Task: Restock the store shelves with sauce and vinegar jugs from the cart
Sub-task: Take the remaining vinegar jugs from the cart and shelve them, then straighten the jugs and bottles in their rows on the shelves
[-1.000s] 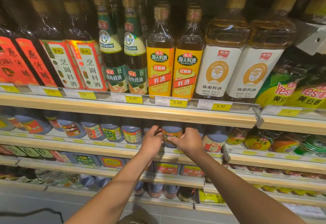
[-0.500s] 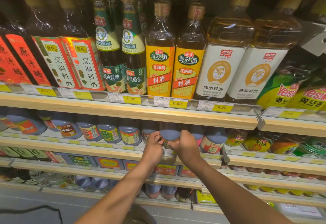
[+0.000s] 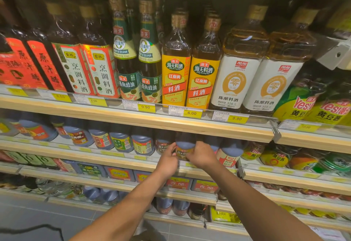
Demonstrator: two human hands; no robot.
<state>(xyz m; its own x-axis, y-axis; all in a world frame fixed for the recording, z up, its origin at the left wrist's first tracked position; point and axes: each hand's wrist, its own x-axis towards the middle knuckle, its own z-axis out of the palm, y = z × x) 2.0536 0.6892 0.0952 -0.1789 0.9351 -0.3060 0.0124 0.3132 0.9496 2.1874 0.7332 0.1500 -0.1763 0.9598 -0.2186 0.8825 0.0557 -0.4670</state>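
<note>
step: seating jug at front of second shelf | left hand and right hand flank it, fingers curled on its sides | jug upright, straight ahead, both hands equally near | neighbours close either side

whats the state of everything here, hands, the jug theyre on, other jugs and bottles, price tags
left hand: fingers curled on the dark jug's left side
right hand: fingers curled on its right side
dark jug: upright on the second shelf, held between both hands
neighbouring jugs: upright in a row, labels out
yellow-label bottles: upright, capped, labels out
price tags: in place, facing out
</note>
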